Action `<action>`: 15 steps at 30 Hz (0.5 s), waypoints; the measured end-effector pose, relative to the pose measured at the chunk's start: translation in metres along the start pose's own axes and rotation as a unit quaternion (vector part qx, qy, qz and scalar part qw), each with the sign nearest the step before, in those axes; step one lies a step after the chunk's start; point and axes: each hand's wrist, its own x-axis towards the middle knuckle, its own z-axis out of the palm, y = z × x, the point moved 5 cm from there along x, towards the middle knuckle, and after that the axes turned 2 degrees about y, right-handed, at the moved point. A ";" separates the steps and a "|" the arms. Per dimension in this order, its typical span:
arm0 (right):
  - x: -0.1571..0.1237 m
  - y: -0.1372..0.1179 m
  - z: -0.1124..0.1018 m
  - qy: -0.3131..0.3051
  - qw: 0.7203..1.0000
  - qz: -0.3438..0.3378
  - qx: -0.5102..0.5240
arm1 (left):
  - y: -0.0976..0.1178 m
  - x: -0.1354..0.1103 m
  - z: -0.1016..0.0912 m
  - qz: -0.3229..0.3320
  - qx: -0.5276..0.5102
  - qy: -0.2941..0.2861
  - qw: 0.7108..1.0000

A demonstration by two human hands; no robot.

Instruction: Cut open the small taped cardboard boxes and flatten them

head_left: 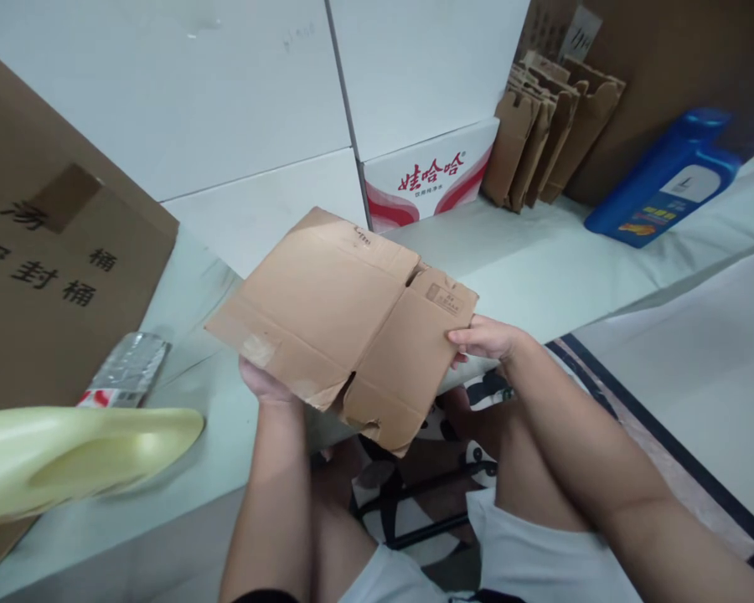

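A flattened cardboard box (327,293) spans the space between my two hands, above my lap and the near edge of the table. Its flaps lie folded out, with slots cut between the panels and a strip of clear tape at the left corner. My left hand (265,383) grips the box from below at its lower left edge, most of the fingers hidden beneath it. On the right edge, my right hand (485,337) pinches the cardboard, thumb on top and fingertips underneath.
Behind stand white boxes (257,92) and a red-and-white carton (431,176). Several folded cardboard pieces (540,134) lean at the back right, beside a blue bottle (666,184). At left are a large brown carton (50,251), a clear plastic pack (129,364) and a yellow bottle (88,456).
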 end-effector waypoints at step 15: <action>-0.168 0.014 -0.024 0.343 0.919 -0.008 -0.192 | -0.083 -0.056 0.067 -0.281 0.152 -0.149 0.936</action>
